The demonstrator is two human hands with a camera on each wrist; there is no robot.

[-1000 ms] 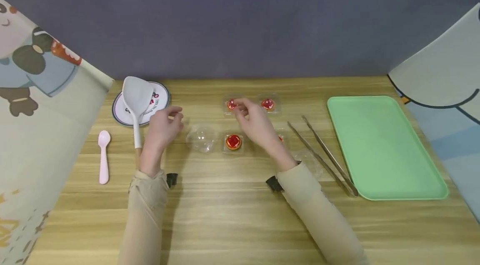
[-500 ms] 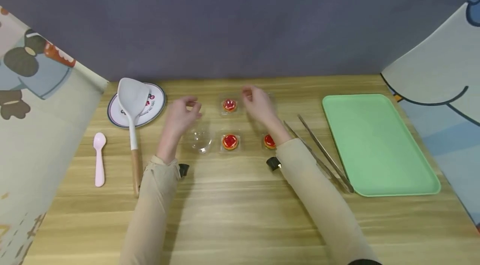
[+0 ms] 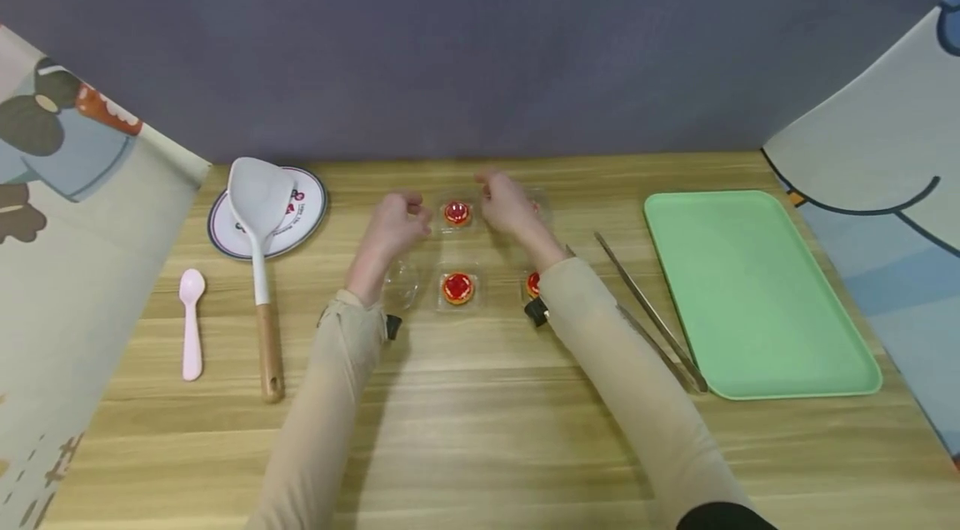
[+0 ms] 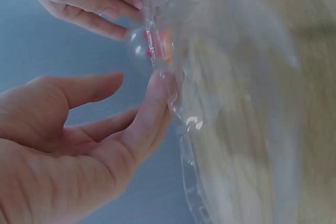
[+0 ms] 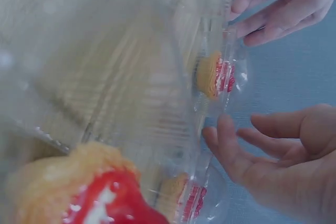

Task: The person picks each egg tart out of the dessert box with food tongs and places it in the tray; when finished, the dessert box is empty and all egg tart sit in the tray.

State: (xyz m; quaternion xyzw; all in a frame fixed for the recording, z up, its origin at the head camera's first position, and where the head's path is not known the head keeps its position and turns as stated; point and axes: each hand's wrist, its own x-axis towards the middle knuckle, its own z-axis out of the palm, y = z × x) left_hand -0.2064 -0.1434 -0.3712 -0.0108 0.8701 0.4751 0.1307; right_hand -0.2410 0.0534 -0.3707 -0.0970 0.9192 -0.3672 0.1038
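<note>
Bare left hand [image 3: 393, 223] and right hand [image 3: 510, 201] flank, in the head view, a round red-topped tart [image 3: 457, 213] in a clear plastic case [image 3: 441, 226], at the back of a wood-grain tabletop [image 3: 465, 430] before a dark blue-grey wall [image 3: 480, 47] and pale cartoon-printed side panels [image 3: 862, 147]. Since a second ago, the left hand has moved from the round white plate [image 3: 303, 222] toward that tart. In the left wrist view, the left hand's thumb and fingers stand apart at the case's edge, contact unclear. In the right wrist view, the right hand's fingers reach out loosely, thumb apart, just beside the tart.
</note>
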